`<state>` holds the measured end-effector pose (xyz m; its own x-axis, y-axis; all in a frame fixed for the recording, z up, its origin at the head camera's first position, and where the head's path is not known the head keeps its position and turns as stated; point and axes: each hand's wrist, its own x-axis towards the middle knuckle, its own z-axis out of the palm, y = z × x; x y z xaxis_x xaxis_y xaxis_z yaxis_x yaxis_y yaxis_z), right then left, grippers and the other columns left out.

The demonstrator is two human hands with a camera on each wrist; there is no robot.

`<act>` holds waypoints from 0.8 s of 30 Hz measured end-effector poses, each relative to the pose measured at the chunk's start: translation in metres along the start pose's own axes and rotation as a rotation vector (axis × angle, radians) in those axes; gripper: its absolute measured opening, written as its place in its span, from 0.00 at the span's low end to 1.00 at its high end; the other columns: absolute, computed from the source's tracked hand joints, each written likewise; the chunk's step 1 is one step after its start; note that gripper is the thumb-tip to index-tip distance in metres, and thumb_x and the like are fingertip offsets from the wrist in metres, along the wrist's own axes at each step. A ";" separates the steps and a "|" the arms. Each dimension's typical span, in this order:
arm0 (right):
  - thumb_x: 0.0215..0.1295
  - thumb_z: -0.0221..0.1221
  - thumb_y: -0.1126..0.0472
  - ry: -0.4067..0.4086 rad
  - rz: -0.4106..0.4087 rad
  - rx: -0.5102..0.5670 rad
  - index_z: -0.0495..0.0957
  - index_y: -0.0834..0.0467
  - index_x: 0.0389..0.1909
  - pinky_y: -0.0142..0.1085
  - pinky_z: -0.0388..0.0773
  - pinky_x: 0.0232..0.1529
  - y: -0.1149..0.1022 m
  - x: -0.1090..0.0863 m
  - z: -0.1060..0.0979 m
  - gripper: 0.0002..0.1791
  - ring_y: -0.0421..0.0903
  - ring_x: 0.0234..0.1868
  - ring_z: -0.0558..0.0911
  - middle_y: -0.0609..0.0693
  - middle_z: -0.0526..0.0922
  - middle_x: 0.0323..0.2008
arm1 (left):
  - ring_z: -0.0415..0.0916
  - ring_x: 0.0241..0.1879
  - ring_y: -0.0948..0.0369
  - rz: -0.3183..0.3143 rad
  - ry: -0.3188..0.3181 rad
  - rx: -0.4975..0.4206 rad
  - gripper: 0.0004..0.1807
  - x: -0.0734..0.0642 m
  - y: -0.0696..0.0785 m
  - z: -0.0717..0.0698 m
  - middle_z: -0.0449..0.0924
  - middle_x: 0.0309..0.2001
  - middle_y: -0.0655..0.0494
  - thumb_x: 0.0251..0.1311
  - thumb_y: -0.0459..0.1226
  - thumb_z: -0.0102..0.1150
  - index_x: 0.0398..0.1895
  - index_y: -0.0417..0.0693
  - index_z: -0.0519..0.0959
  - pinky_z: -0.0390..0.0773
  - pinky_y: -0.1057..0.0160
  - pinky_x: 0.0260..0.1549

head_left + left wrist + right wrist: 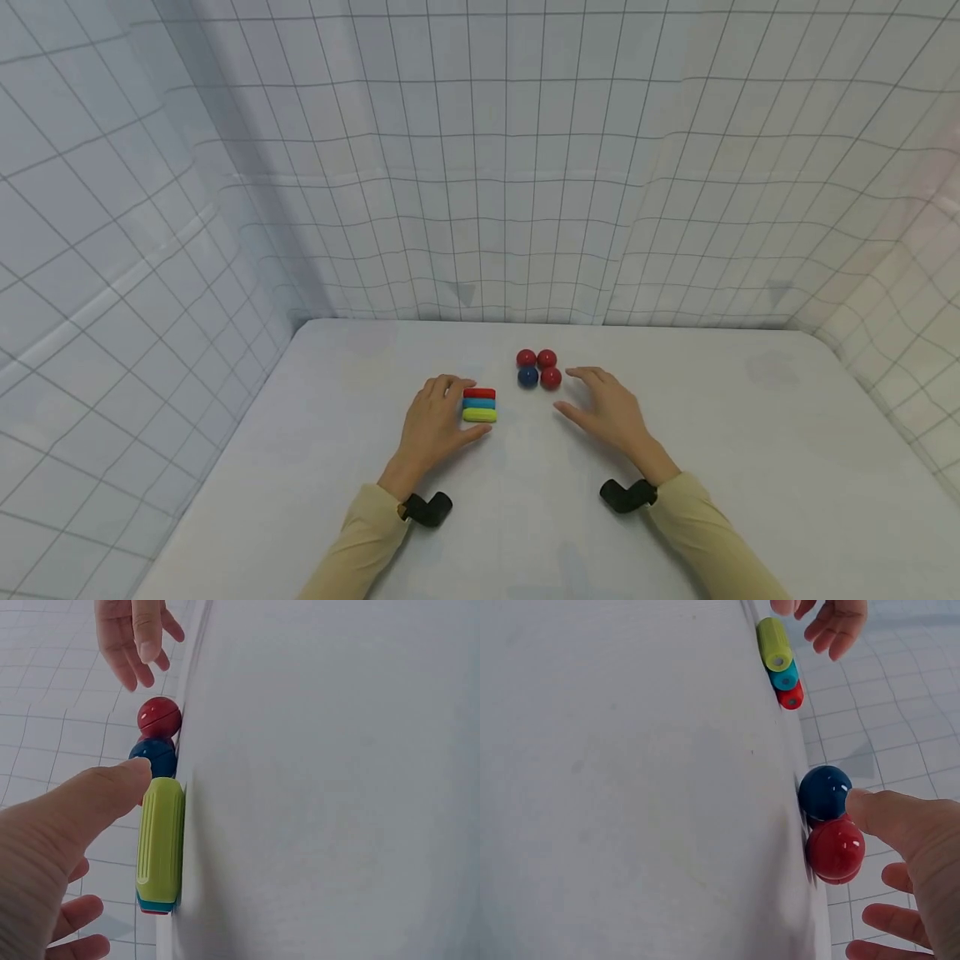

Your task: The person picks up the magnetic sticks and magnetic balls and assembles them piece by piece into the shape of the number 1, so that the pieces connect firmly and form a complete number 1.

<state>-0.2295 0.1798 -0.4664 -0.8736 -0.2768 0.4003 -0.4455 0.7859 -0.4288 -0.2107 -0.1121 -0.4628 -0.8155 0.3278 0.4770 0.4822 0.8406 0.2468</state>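
Three small ribbed cylinders lie side by side on the white table: a red one (480, 393), a blue one (479, 403) and a yellow-green one (479, 415) nearest me. My left hand (433, 425) spreads around their left side, thumb on the near side and fingers on the far side, holding nothing. Further right, three red balls (551, 378) and a dark blue ball (528, 377) sit in a tight square cluster. My right hand (611, 412) is just right of the balls, thumb and fingers apart. In the right wrist view its thumb overlaps the blue ball (825, 793).
The white table (720, 467) ends at a back edge beyond the balls. White cloth with a dark grid (525, 167) hangs behind it and on both sides. A black wrist camera (429, 509) is strapped to my left wrist, another (626, 497) to my right.
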 end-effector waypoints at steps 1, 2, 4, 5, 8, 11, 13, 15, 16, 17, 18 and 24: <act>0.54 0.66 0.44 -0.005 0.009 0.008 0.76 0.58 0.56 0.51 0.73 0.50 0.000 0.001 0.001 0.32 0.54 0.56 0.74 0.55 0.77 0.54 | 0.70 0.46 0.52 -0.007 -0.007 -0.003 0.38 0.000 0.000 0.000 0.73 0.45 0.49 0.40 0.56 0.74 0.52 0.45 0.75 0.73 0.55 0.44; 0.55 0.66 0.44 -0.008 0.017 0.015 0.76 0.58 0.56 0.51 0.73 0.50 0.000 0.002 0.002 0.32 0.54 0.56 0.74 0.55 0.77 0.54 | 0.70 0.45 0.53 -0.014 -0.013 -0.008 0.38 0.000 0.001 0.000 0.73 0.44 0.50 0.40 0.56 0.74 0.52 0.45 0.75 0.73 0.55 0.44; 0.54 0.67 0.45 -0.005 0.025 0.029 0.76 0.59 0.55 0.51 0.72 0.51 0.000 0.003 0.004 0.31 0.55 0.55 0.74 0.56 0.77 0.53 | 0.70 0.44 0.53 -0.027 -0.029 -0.015 0.37 0.000 0.001 0.002 0.73 0.43 0.50 0.40 0.56 0.74 0.51 0.45 0.75 0.73 0.56 0.43; 0.54 0.67 0.45 0.001 0.027 0.038 0.76 0.59 0.55 0.52 0.72 0.51 0.000 0.004 0.005 0.31 0.55 0.55 0.74 0.56 0.77 0.52 | 0.70 0.44 0.54 -0.034 -0.037 -0.018 0.37 0.000 0.001 0.002 0.73 0.43 0.51 0.40 0.55 0.74 0.50 0.45 0.75 0.73 0.56 0.42; 0.53 0.68 0.46 0.019 0.024 0.058 0.76 0.60 0.54 0.52 0.72 0.50 0.000 0.007 0.008 0.31 0.55 0.53 0.76 0.56 0.77 0.51 | 0.70 0.43 0.55 -0.051 -0.053 -0.037 0.36 0.000 0.003 0.002 0.73 0.42 0.51 0.40 0.55 0.75 0.49 0.44 0.75 0.74 0.57 0.41; 0.52 0.69 0.48 0.018 0.040 0.084 0.75 0.61 0.54 0.51 0.73 0.48 -0.002 0.010 0.008 0.31 0.55 0.49 0.77 0.57 0.77 0.51 | 0.69 0.41 0.55 -0.067 -0.070 -0.054 0.34 0.000 0.005 0.002 0.73 0.41 0.51 0.40 0.54 0.75 0.47 0.45 0.74 0.74 0.58 0.39; 0.52 0.70 0.50 0.009 0.058 0.105 0.75 0.61 0.54 0.49 0.74 0.46 -0.003 0.012 0.008 0.31 0.55 0.48 0.77 0.57 0.77 0.50 | 0.69 0.40 0.56 -0.077 -0.080 -0.066 0.32 0.000 0.006 0.002 0.72 0.39 0.52 0.40 0.52 0.76 0.45 0.46 0.74 0.75 0.58 0.38; 0.51 0.71 0.51 -0.001 0.070 0.117 0.75 0.61 0.54 0.47 0.75 0.44 -0.004 0.014 0.009 0.31 0.53 0.46 0.77 0.57 0.77 0.49 | 0.69 0.40 0.56 -0.082 -0.087 -0.069 0.31 0.000 0.006 0.002 0.71 0.38 0.53 0.40 0.51 0.76 0.44 0.47 0.74 0.75 0.58 0.37; 0.51 0.71 0.52 -0.005 0.076 0.125 0.75 0.61 0.54 0.47 0.75 0.44 -0.004 0.015 0.010 0.31 0.53 0.46 0.78 0.56 0.78 0.49 | 0.70 0.40 0.56 -0.081 -0.088 -0.073 0.31 0.000 0.006 0.002 0.71 0.38 0.53 0.40 0.51 0.76 0.44 0.47 0.74 0.75 0.58 0.37; 0.51 0.71 0.52 -0.008 0.079 0.133 0.75 0.61 0.54 0.46 0.75 0.43 -0.004 0.016 0.010 0.31 0.52 0.45 0.78 0.56 0.78 0.49 | 0.70 0.40 0.56 -0.079 -0.086 -0.072 0.30 0.000 0.006 0.002 0.71 0.37 0.53 0.40 0.50 0.76 0.43 0.47 0.74 0.75 0.58 0.36; 0.51 0.71 0.53 -0.011 0.083 0.141 0.74 0.62 0.53 0.46 0.75 0.44 -0.004 0.016 0.010 0.30 0.52 0.45 0.78 0.56 0.78 0.48 | 0.70 0.39 0.56 -0.077 -0.084 -0.072 0.30 0.000 0.006 0.003 0.71 0.37 0.54 0.40 0.50 0.76 0.43 0.47 0.74 0.75 0.58 0.36; 0.50 0.72 0.53 -0.021 0.110 0.162 0.74 0.62 0.52 0.45 0.76 0.44 -0.004 0.020 0.014 0.30 0.51 0.44 0.78 0.56 0.77 0.46 | 0.70 0.39 0.57 -0.087 -0.081 -0.088 0.29 0.000 0.006 0.004 0.71 0.37 0.54 0.40 0.49 0.76 0.42 0.48 0.74 0.76 0.58 0.34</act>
<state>-0.2476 0.1634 -0.4678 -0.9220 -0.2063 0.3277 -0.3709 0.7134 -0.5946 -0.2089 -0.1052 -0.4652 -0.8769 0.2922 0.3817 0.4321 0.8272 0.3593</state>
